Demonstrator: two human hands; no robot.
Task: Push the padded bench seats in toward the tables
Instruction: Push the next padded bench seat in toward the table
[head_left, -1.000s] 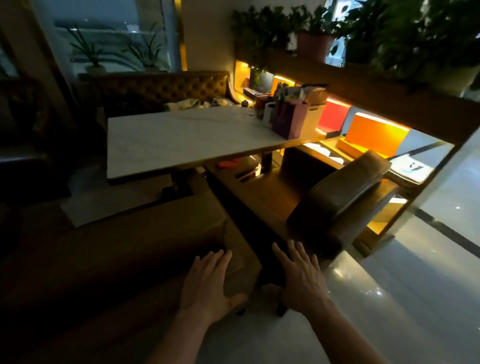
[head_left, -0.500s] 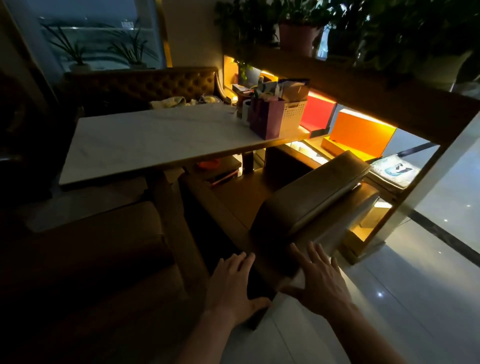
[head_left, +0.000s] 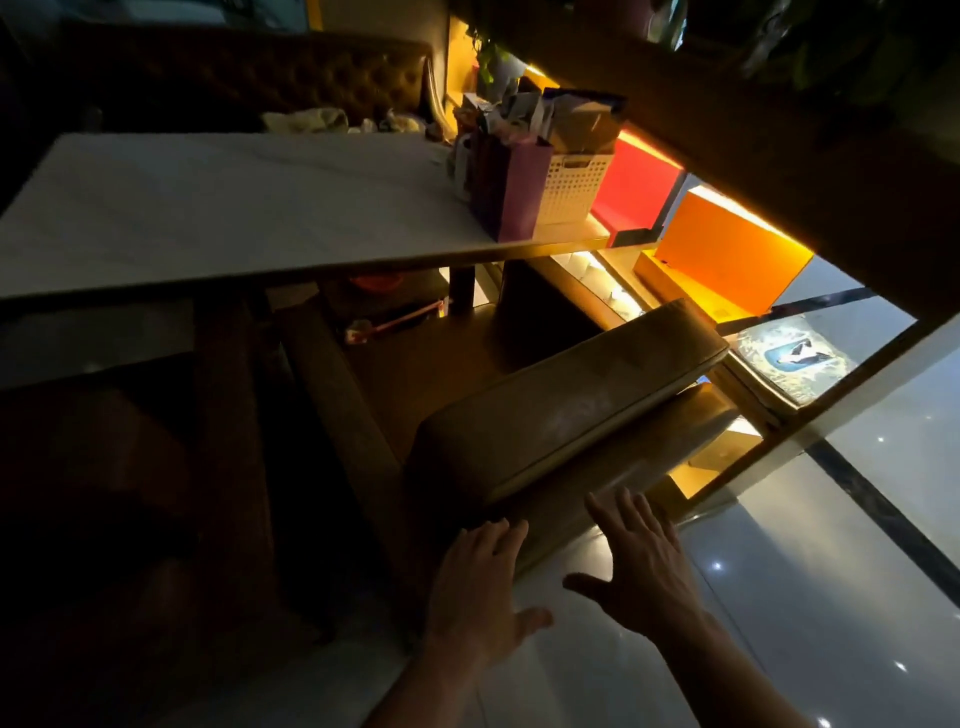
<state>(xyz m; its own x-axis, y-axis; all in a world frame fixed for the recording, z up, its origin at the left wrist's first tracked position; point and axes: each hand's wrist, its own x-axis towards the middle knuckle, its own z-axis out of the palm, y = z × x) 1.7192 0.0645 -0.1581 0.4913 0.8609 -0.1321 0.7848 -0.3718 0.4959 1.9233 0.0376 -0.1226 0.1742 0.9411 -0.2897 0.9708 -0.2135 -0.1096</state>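
Observation:
A brown padded bench seat (head_left: 561, 410) with a thick backrest stands right of centre, its seat reaching under the white marble table (head_left: 223, 208). My left hand (head_left: 480, 587) lies flat with fingers spread, its fingertips at the near lower corner of the backrest. Just right of it, my right hand (head_left: 641, 561) is also flat and spread against the rear face of the same backrest. Neither hand grips anything. A second padded bench (head_left: 104, 467) lies in deep shadow at the left.
A purple bag (head_left: 511, 192) and a white basket (head_left: 571, 189) stand on the table's right end. Lit red (head_left: 636, 195) and orange (head_left: 727, 254) panels line a wooden divider (head_left: 779, 171) at right. A tufted sofa (head_left: 249, 78) sits beyond the table. Glossy floor (head_left: 805, 571) spreads lower right.
The view has swung right and closer. Both hands have left the dark left bench and reached the back of the right bench seat.

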